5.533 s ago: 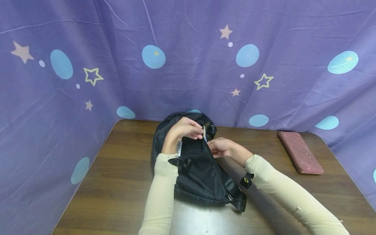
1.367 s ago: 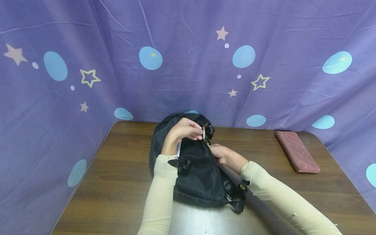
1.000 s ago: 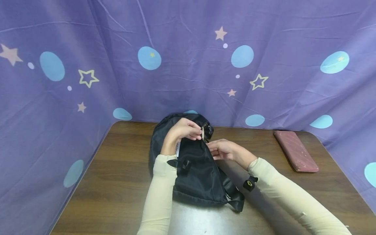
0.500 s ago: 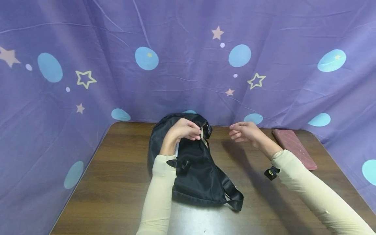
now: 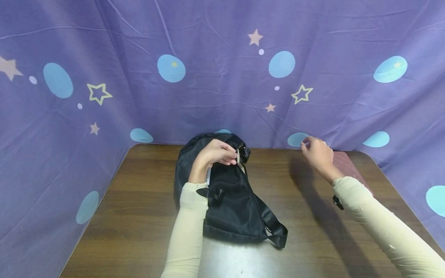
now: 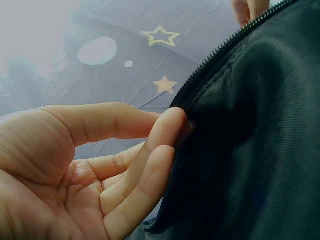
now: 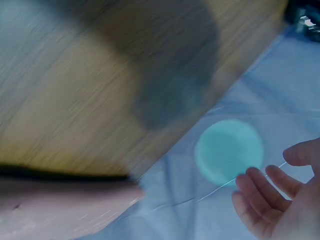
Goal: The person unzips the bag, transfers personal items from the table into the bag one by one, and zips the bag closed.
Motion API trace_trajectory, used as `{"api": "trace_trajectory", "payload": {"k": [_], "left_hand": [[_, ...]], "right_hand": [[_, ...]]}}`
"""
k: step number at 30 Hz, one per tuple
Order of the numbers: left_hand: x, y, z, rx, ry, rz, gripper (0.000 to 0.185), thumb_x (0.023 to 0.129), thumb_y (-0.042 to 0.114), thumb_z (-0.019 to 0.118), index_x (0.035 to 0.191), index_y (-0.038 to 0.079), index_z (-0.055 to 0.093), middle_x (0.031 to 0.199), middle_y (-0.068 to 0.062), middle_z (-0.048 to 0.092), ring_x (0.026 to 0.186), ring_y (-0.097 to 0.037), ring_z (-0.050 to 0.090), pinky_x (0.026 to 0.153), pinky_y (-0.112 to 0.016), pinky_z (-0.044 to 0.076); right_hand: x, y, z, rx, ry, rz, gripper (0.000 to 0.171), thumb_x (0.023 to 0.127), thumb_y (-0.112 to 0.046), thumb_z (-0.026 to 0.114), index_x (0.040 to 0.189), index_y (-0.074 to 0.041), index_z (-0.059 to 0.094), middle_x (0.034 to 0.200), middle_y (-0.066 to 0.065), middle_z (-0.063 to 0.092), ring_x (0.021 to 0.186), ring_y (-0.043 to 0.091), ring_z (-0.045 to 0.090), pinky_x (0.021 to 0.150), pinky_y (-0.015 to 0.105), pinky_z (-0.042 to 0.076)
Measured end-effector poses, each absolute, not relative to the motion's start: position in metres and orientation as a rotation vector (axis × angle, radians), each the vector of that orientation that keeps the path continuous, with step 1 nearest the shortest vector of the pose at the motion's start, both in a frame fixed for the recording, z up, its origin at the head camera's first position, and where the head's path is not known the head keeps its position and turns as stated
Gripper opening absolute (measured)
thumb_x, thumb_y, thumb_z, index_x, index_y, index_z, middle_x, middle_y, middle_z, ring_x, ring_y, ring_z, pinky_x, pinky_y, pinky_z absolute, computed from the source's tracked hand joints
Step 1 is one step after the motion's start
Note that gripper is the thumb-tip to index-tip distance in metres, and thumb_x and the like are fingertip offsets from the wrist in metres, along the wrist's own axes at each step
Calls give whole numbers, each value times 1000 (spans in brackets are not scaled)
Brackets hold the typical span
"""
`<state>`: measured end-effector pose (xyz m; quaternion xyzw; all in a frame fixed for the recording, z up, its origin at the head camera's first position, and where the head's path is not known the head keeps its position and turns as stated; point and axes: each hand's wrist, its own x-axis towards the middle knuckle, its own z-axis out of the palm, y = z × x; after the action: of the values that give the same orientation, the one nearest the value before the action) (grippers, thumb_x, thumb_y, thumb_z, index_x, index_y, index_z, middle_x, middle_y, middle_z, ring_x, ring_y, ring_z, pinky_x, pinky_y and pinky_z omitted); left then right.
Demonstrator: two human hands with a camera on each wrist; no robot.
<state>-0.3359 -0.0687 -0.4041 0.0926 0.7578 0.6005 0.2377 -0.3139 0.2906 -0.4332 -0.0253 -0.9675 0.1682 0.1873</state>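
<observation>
A black bag [image 5: 236, 208] lies on the table, its zippered opening facing right. My left hand [image 5: 217, 152] pinches the edge of that opening near the top. In the left wrist view, the thumb and fingertips of my left hand [image 6: 115, 155] meet on the fabric beside the zipper teeth [image 6: 220, 50]. My right hand [image 5: 318, 154] is raised off the table, holding nothing, its fingers loosely bent. Beside it lies a pink quilted wallet [image 5: 345, 164], partly hidden by the sleeve. The right wrist view catches the wallet [image 7: 65, 210] blurred at lower left, apart from my right hand [image 7: 280, 200].
The brown wooden table [image 5: 139, 216] ends at a purple curtain [image 5: 222, 77] patterned with stars and dots, hanging behind and at the left. A black strap [image 5: 274, 227] of the bag trails out to the right. A white label [image 5: 208, 177] shows beside the left wrist.
My right hand has left the bag's opening and travelled right to beside the wallet. My left hand keeps its pinch on the bag's edge, and the bag stays put.
</observation>
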Motion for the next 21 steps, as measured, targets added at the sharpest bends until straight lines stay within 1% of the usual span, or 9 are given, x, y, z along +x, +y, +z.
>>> {"api": "trace_trajectory", "payload": {"k": [2,6,9,12,16,21], "left_hand": [[-336,-69,-404,255,2077,1646,24,92,-3,68,115,-12,69,77,-5,73,63,-8,70,62,-20,60],[-335,-69,-403,257,2078,1647,24,92,-3,68,114,-12,69,77,-5,73,62,-8,70,61,-20,60],[-335,-69,-402,259,2073,1650,24,92,-3,68,114,-12,70,76,-4,73,62,-8,70,61,-20,60],[-335,-69,-402,261,2069,1653,23,92,-3,68,113,-12,70,74,-3,72,61,-8,70,60,-19,59],[-335,-68,-402,253,2067,1650,24,92,-3,68,114,-13,69,73,-3,71,61,-8,70,59,-19,59],[-335,-69,-403,244,2071,1638,25,93,-3,68,116,-12,68,77,-5,73,62,-7,70,61,-20,60]], "right_hand": [[-315,298,-438,-93,-2698,409,27,98,-22,57,108,0,68,102,27,69,92,53,66,68,65,52],[-316,314,-446,-131,-2694,305,31,96,-20,57,112,6,64,107,33,64,99,56,60,78,68,49],[-316,326,-452,-174,-2743,255,39,97,-24,56,120,8,60,116,36,60,108,57,55,88,69,45],[-316,337,-455,-243,-2813,246,48,100,-29,53,130,7,53,126,38,54,116,57,48,96,69,40],[-317,350,-460,-342,-2913,258,56,102,-35,47,138,7,43,131,39,46,122,59,41,99,71,35],[-313,363,-466,-454,-2999,308,63,104,-40,38,145,8,30,140,40,34,130,61,31,101,74,30]]}}
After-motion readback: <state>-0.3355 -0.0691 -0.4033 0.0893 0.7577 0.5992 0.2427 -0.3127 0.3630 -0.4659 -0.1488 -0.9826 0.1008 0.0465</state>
